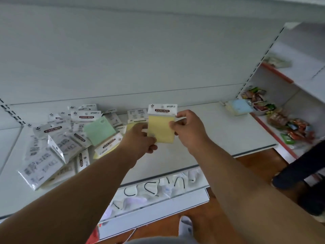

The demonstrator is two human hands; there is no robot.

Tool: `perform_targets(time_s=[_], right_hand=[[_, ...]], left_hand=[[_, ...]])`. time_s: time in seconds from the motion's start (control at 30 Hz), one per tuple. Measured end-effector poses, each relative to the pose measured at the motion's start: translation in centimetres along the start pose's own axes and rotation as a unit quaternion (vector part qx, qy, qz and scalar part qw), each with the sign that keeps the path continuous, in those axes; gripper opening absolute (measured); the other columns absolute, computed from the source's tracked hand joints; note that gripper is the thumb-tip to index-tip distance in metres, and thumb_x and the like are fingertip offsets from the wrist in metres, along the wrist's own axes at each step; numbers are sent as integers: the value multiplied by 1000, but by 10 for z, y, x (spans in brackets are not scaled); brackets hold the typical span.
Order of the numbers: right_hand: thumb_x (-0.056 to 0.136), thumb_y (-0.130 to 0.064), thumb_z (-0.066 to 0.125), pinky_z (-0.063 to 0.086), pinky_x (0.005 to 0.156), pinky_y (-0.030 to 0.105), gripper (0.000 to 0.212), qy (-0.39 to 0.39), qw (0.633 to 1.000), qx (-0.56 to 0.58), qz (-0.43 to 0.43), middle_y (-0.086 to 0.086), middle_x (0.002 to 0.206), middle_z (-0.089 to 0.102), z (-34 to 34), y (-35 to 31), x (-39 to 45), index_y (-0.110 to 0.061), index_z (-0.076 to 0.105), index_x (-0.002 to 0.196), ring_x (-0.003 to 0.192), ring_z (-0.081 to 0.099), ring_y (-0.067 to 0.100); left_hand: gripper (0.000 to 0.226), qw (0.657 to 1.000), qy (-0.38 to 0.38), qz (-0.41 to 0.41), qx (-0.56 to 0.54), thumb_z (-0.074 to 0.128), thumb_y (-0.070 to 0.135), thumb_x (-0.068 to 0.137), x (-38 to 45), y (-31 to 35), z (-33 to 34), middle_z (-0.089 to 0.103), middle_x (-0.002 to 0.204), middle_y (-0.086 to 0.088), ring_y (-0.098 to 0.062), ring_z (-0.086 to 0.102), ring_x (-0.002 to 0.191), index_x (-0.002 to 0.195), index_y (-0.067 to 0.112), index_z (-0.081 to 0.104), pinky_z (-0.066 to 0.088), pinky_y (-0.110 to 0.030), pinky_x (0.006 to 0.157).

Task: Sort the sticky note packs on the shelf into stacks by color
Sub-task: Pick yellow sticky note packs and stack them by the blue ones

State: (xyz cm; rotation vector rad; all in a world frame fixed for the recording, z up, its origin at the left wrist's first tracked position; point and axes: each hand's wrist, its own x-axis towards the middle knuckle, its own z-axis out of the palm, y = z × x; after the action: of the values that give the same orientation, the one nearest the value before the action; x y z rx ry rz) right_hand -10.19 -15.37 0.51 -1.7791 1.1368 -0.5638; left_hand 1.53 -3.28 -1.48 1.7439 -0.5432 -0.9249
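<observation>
Both forearms reach in from the bottom of the head view, our only view, and meet over the white shelf (219,131). Between them we hold one yellow pack (161,128) upright, white header card on top, raised off the shelf board. Our left hand (140,140) grips its lower left edge; our right hand (186,127) pinches its right edge between thumb and fingers. Step in hand, as we judge it: one yellow pack is picked out and waits for a place. Unsorted heap (58,143) lies to the left, many packs face down, a green pack (98,129) showing on top. Behind the left hand another yellowish pack (131,125) lies flat, perhaps the start of a yellow stack; we cannot tell. Far right, a blue pack (240,107) sits well apart. Next move calls for laying the held pack flat on matching colour, edges squared.
</observation>
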Motion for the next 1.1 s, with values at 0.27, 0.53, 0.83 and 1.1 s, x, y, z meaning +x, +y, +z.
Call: perform_targets(time_s=[0.27, 0.53, 0.83, 1.1], right_hand=[[82, -33, 69, 55, 73, 36, 29, 23, 992, -115, -36, -4, 83, 66, -93, 57, 84, -24, 55, 106, 82, 67, 21], [86, -24, 63, 46, 73, 29, 10, -14, 957, -271, -105, 0, 91, 64, -176, 95, 164, -18, 66, 93, 89, 59, 20], [89, -17, 48, 39, 75, 36, 20, -127, 856, -403, -298, 10, 83, 64, -195, 136, 173, -10, 67, 86, 92, 52, 29], [85, -4, 50, 39, 90, 38, 31, -82, 876, -397, -259, 8, 110, 64, -216, 140, 191, -11, 67, 110, 108, 48, 27]], left_hand=[[26, 989, 80, 33, 116, 71, 24, 82, 63, 32, 118, 68, 84, 8, -20, 71, 72, 105, 23, 58, 56, -31, 65], [44, 953, 128, 42, 273, 66, 24, 82, 125, 69, 236, 66, 95, -3, -24, 62, 85, 120, 18, 44, 45, -29, 66], [29, 868, 109, 101, 474, 57, 22, 88, 145, 61, 285, 48, 121, -9, -32, 57, 103, 117, 20, 60, 50, -38, 84], [31, 844, 75, 152, 510, 53, 10, 84, 150, 65, 305, 56, 109, -5, -28, 50, 103, 105, 22, 71, 49, -37, 87]])
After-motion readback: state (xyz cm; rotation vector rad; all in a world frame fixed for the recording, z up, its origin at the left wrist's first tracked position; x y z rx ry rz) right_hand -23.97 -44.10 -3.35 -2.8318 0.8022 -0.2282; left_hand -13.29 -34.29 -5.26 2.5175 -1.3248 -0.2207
